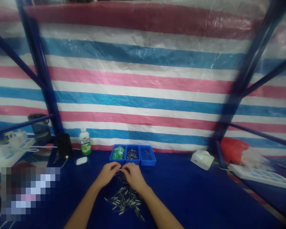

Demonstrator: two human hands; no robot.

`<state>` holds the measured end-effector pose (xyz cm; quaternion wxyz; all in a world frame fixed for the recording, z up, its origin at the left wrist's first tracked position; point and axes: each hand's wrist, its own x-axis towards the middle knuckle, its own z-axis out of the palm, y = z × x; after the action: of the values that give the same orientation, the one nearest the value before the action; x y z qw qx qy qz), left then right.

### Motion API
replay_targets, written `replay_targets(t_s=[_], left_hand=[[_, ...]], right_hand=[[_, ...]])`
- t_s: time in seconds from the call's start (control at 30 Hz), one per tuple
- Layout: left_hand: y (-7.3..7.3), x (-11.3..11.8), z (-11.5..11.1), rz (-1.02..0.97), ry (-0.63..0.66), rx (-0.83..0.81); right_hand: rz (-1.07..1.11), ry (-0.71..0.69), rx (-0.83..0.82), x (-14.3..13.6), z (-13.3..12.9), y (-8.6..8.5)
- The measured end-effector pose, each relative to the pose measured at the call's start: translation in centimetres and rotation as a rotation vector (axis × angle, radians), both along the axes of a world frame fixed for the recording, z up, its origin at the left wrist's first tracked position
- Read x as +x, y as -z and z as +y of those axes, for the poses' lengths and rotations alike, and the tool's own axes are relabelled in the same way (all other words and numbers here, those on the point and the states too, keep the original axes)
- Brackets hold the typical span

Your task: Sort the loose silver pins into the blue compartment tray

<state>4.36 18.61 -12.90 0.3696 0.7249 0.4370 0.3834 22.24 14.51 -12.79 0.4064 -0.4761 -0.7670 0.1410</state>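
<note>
My left hand (109,173) and my right hand (133,175) meet over the dark blue tabletop (178,190), fingertips pinched close together. A small, shiny metal piece (120,170) shows between them, mostly covered by the fingers; its exact kind is too small to tell. Just below the hands lies a loose pile of thin metal rods (126,199), pointing many ways. Behind the hands, three joined blue bins stand in a row. Green packets fill the left bin (111,158), many small dark metal pieces the middle bin (133,162), and a few the right bin (151,163).
Left of the bins are a white-capped bottle (85,144), a white case (81,160) and a black device (64,145) with a cable. A tissue pack (202,159), a red bag (233,150) and a power strip (262,176) are at right. Blue posts flank a striped sheet (143,95).
</note>
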Motion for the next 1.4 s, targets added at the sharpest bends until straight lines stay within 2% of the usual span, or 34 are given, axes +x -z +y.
replay_targets(t_s=[0.1, 0.2, 0.33, 0.47, 0.63, 0.73, 0.9, 0.93, 1.0, 1.13, 1.23, 1.3, 1.4], left_hand=[[-0.1, 0.2, -0.5, -0.005, 0.104, -0.046], [-0.3, 0.2, -0.7, -0.024, 0.129, -0.06], [-0.5, 0.1, -0.5, -0.035, 0.097, -0.015], [-0.5, 0.0, -0.1, -0.039, 0.067, 0.009], [-0.2, -0.2, 0.0, -0.089, 0.021, -0.038], [0.1, -0.4, 0.3, -0.13, -0.031, -0.051], [0.8, -0.8, 1.3, -0.157, -0.144, -0.031], [0.8, -0.9, 1.5, -0.157, -0.157, -0.027], [0.9, -1.0, 1.7, -0.16, -0.175, -0.025], [0.8, -1.0, 1.6, -0.158, -0.204, -0.021], [0.7, -1.1, 1.4, -0.158, -0.238, -0.01], [0.6, -1.1, 1.3, -0.161, -0.256, -0.002], [0.7, -1.2, 1.4, -0.17, -0.273, 0.001]], right_hand=[[0.163, 0.016, -0.01, 0.3, 0.4, 0.3], [0.341, 0.021, -0.063, 0.1, 0.6, 0.7], [0.527, -0.021, -0.141, 0.0, 0.9, 0.9], [0.561, -0.023, -0.142, 0.0, 1.0, 0.7], [0.629, 0.01, -0.162, 0.7, 1.0, 0.1], [0.865, -0.056, -0.29, 1.3, 1.0, -0.3], [1.314, -0.337, -0.624, 2.3, 1.0, -1.0], [1.356, -0.337, -0.658, 2.4, 1.0, -1.1], [1.386, -0.252, -0.704, 2.6, 1.3, -1.1], [1.24, -0.035, -0.704, 2.6, 1.6, -0.6], [0.909, 0.036, -0.531, 2.1, 1.2, 0.0], [0.578, -0.022, -0.34, 1.6, 0.4, 0.1], [0.066, -0.23, -0.155, 0.8, -1.2, 0.0]])
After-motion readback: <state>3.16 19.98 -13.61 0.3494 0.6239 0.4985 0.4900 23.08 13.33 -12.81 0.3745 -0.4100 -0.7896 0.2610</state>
